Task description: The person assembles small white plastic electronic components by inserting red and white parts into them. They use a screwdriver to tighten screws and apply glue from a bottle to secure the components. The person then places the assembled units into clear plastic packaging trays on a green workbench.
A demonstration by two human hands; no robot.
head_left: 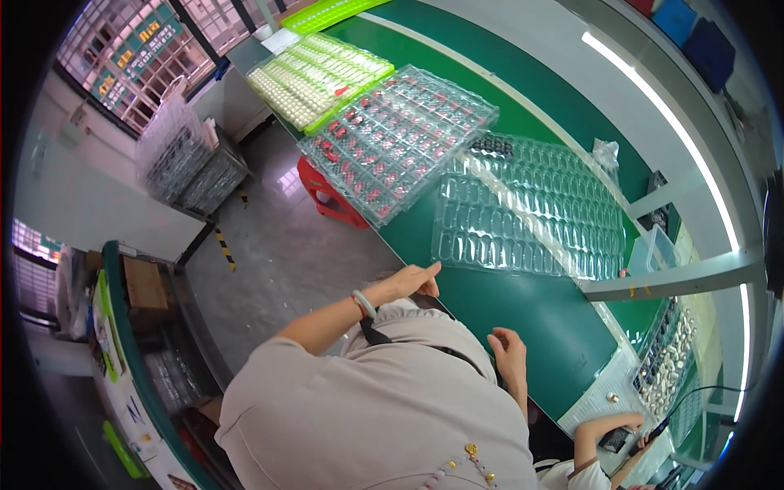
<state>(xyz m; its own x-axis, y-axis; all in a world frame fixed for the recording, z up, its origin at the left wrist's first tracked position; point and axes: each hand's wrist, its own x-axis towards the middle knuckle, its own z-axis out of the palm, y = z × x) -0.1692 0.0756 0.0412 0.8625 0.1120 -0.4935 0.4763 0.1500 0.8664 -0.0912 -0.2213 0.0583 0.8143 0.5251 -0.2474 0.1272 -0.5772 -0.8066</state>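
My left hand (415,282), with a pale bangle on the wrist, is at the green table's (523,318) near edge. Its fingers are curled in, and nothing shows in them. Just beyond its fingertips lies a clear plastic tray (531,208) with rows of oval pockets. Most pockets look bare; a few dark pieces (492,147) sit at its far left corner. My right hand (510,353) hovers by the same edge near my waist, fingers loosely bent and apart, holding nothing. Farther left, stacked clear trays (400,135) hold red and dark pieces.
A lime-green tray (322,77) of pale round pieces stands at the far left, and a red stool (327,196) under the table edge. A metal post (670,282) crosses the right side. Another person's hand (629,421) works at lower right, by a tray of shiny pieces (665,363).
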